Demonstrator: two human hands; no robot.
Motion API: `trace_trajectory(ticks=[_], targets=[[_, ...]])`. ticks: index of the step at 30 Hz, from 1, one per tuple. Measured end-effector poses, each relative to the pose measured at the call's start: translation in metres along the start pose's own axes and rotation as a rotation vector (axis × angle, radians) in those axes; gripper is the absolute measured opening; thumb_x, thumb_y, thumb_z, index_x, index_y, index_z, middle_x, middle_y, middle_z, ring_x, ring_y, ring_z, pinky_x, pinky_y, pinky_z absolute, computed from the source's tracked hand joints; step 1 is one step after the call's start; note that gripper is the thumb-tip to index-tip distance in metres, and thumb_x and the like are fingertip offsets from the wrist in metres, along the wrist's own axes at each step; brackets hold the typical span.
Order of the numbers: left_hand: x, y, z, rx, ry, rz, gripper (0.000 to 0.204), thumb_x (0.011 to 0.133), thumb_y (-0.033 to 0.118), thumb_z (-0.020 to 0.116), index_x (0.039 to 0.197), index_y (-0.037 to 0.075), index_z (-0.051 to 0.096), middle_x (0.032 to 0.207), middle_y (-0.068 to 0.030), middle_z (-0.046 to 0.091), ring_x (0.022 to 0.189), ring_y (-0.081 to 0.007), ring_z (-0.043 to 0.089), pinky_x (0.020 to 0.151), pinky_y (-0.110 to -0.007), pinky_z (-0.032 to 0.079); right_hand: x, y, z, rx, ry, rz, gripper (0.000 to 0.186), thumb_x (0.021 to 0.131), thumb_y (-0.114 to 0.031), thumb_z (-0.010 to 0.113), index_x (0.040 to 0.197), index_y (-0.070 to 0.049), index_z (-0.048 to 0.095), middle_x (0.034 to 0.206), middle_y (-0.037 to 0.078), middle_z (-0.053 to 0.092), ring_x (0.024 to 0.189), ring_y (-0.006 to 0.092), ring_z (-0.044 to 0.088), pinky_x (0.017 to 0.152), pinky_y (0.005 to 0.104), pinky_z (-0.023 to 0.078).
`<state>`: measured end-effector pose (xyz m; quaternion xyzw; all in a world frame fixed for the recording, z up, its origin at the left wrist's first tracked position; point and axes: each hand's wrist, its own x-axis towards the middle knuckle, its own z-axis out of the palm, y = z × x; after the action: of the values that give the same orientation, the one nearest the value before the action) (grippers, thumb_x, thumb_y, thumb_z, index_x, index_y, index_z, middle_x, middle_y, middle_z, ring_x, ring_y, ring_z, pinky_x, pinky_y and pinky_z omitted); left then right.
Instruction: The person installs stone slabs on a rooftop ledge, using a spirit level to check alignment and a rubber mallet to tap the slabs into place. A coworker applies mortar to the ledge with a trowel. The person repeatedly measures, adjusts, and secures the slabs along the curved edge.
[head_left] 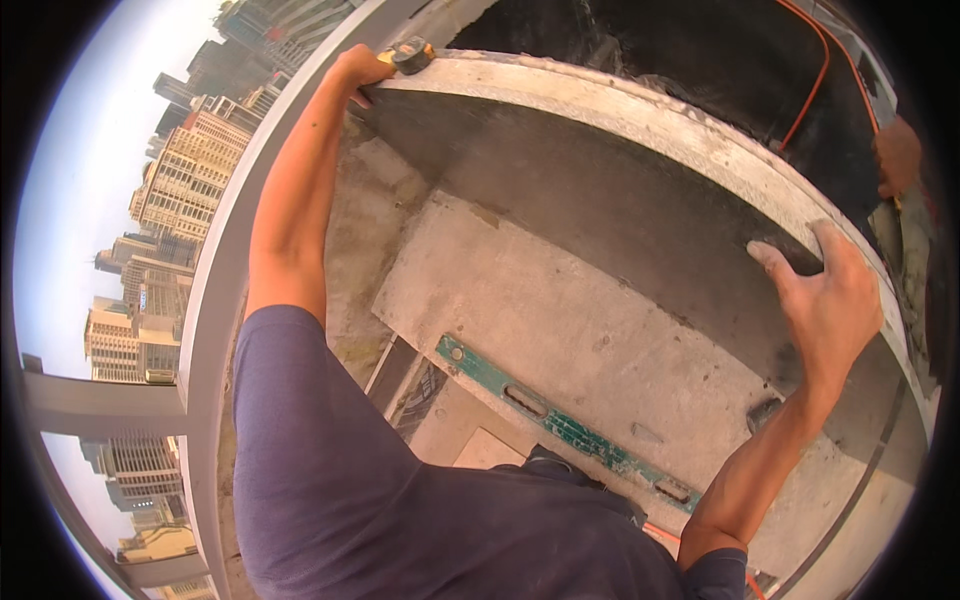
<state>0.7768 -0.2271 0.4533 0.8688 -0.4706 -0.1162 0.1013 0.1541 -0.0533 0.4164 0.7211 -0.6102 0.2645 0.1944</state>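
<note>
My left hand [362, 72] is stretched up to the far left end of a pale wall edge [600, 98]. It is closed on a small yellow and black tape measure [410, 55] that rests at that corner. Some of its fingers are hidden behind the hand. On the right, my right hand [835, 305] is at the same edge, thumb and fingers apart, with nothing seen in it. Its fingertips reach the edge, dusted with pale powder. Between my arms lies a green spirit level [570, 430] on the concrete slab, its paint worn and dusty.
A dark grey wall face [560, 180] drops from the edge to a concrete slab [600, 330]. Beyond the edge, an orange cord [826, 70] hangs near another person's hand [897, 158]. A grey metal railing [105, 405] stands at left, with tall buildings [190, 165] outside.
</note>
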Motion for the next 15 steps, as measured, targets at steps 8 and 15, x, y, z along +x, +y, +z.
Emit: trace_trajectory(ticks=[8, 15], targets=[[0.004, 0.005, 0.0, 0.081, -0.006, -0.053, 0.051, 0.088, 0.025, 0.078, 0.123, -0.011, 0.075, 0.131, -0.0243, 0.073, 0.098, -0.041, 0.08, 0.066, -0.047, 0.073, -0.004, 0.006, -0.001, 0.029, -0.045, -0.03, 0.067, 0.07, -0.057, 0.096, 0.11, -0.005, 0.079, 0.097, 0.013, 0.079, 0.089, 0.0347, 0.075, 0.079, 0.045, 0.055], [0.019, -0.007, 0.005, 0.035, -0.052, -0.053, 0.054, 0.095, 0.031, 0.075, 0.132, -0.008, 0.071, 0.137, -0.0235, 0.07, 0.108, -0.0424, 0.078, 0.075, -0.049, 0.073, 0.001, 0.001, -0.006, -0.025, -0.067, -0.04, 0.072, 0.073, -0.065, 0.091, 0.111, -0.006, 0.08, 0.099, 0.014, 0.08, 0.093, 0.0348, 0.077, 0.081, 0.0437, 0.057]])
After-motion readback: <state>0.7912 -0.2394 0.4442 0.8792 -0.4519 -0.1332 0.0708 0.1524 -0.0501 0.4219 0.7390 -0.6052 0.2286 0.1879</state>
